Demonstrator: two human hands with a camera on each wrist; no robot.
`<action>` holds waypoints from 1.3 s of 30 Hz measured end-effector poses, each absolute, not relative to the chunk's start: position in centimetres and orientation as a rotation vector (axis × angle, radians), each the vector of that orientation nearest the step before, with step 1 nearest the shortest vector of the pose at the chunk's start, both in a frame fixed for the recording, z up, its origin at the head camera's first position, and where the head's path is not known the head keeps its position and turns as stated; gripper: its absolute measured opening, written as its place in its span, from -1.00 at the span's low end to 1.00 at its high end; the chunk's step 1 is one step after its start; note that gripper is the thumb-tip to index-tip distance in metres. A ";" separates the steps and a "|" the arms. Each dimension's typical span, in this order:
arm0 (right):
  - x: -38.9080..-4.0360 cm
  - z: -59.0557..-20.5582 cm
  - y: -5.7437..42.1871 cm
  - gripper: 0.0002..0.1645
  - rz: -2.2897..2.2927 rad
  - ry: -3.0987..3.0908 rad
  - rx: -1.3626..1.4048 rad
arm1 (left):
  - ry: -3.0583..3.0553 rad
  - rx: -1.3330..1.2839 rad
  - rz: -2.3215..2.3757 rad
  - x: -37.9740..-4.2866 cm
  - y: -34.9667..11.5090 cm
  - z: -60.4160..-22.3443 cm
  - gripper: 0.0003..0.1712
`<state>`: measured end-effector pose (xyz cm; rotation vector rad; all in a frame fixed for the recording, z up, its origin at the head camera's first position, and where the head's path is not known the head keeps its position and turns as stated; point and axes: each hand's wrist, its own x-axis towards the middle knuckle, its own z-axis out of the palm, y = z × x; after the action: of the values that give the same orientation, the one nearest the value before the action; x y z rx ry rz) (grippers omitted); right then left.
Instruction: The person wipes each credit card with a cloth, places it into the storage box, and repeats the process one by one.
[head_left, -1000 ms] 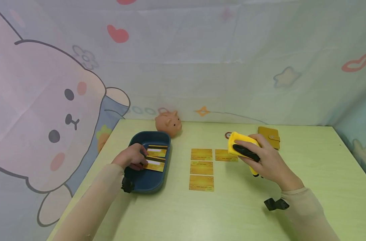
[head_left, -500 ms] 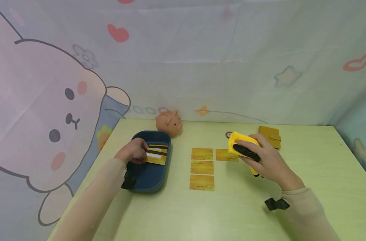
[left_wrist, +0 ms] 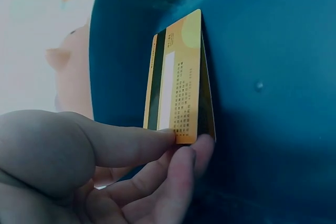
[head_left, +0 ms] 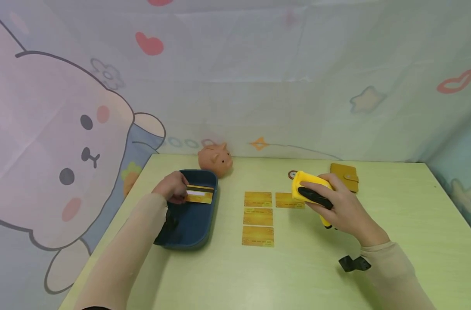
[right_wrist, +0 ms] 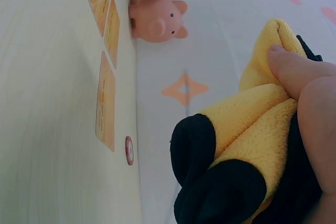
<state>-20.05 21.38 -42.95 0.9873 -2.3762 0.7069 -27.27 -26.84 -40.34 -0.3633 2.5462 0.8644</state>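
Over the left side of a dark blue tray (head_left: 190, 234), my left hand (head_left: 173, 187) pinches a gold bank card (left_wrist: 185, 77) between thumb and fingers. Its back faces up, showing a black stripe and a white strip. The edge of a second card (left_wrist: 210, 106) shows beneath it, near the fingertips. My right hand (head_left: 345, 211) grips a soft yellow and black fabric item (right_wrist: 257, 124), raised over the table's right half; its kind is unclear. It partly covers one gold card (head_left: 286, 200) in the head view.
Three more gold cards (head_left: 258, 216) lie in a column at mid-table. A pink piggy bank (head_left: 215, 160) stands behind the tray. A mustard wallet (head_left: 343, 176) and a small red-and-white round disc (head_left: 292, 175) lie toward the back right. A printed cloth (head_left: 258, 86) hangs behind.
My left hand has shifted toward the back of the tray with the card, which now overlaps the other card there. My right hand stays about where it was, still gripping the fabric item.
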 end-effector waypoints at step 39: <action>-19.9 -42.4 21.2 -0.13 0.715 -2.359 1.007 | 2.699 0.240 1.234 -21.8 -22.3 -33.4 -0.64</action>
<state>-19.86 21.23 -42.43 1.0069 -2.3590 0.7154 -21.84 -22.34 -33.41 0.2403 2.6986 1.2344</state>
